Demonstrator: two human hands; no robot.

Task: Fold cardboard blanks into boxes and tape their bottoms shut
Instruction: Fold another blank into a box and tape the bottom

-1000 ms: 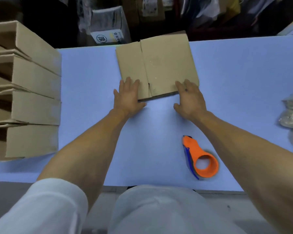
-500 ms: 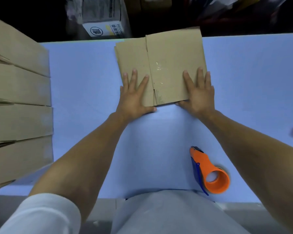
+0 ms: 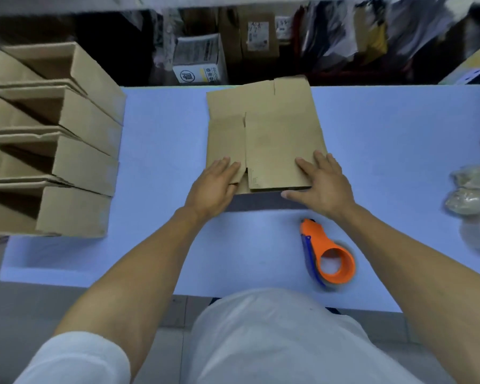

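The flat cardboard blank [image 3: 269, 139] lay in the middle of the blue table [image 3: 385, 151], its far flaps reaching the table's back edge and its near flaps pointing toward the person. The left hand [image 3: 215, 184] rested on the near left flap, fingers laid fairly straight on top with the thumb seeming to tuck under the flap's edge, so it looked to be starting to lift or pinch it. The right hand [image 3: 323, 184] lay spread and flat on the near right corner of the blank, thumb stretched along the front edge, gripping nothing.

This blank was not yet opened into a box; it would need squaring up, its bottom flaps folded in, then taping. The orange tape dispenser [image 3: 327, 253] sat untouched near the right forearm. At the left edge of the table, a row of four formed boxes [image 3: 75, 167] lay on their sides, apparently finished. Rolls of clear tape [image 3: 474, 200] lay blurred at the far right.
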